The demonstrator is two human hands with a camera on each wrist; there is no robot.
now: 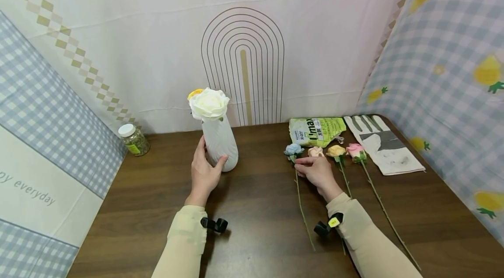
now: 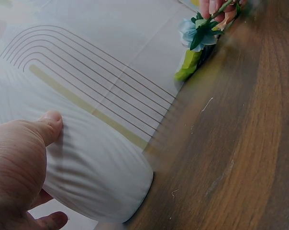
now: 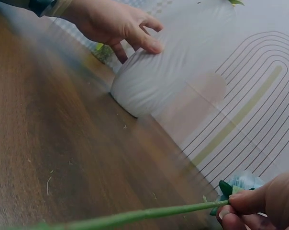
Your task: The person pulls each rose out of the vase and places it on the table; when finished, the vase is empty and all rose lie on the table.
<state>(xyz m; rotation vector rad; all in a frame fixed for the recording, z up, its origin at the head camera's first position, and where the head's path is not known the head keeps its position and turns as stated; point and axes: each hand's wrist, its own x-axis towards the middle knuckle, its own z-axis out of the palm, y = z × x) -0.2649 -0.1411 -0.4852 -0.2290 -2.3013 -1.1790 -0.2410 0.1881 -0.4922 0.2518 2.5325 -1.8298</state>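
A white ribbed vase (image 1: 221,142) stands on the table with a white rose (image 1: 209,103) and a partly hidden yellow flower (image 1: 195,93) at its mouth. My left hand (image 1: 206,173) grips the vase from its left side, the thumb (image 2: 50,125) across the front. With thumb and fingertips, my right hand (image 1: 318,174) pinches the stem (image 3: 149,212) of a blue rose (image 1: 293,149) just under the bloom. Beside that hand lie a peach rose (image 1: 316,151), a yellow rose (image 1: 336,151) and a pink rose (image 1: 356,151); the hand and forearm cover part of their stems.
A green snack-like bag (image 1: 318,131) lies behind the roses. To its right is a white and grey glove-like cloth (image 1: 387,149). At the back left stands a jar (image 1: 134,140) with a white lid. Patterned cloths (image 1: 165,41) hang around the wooden table (image 1: 252,216).
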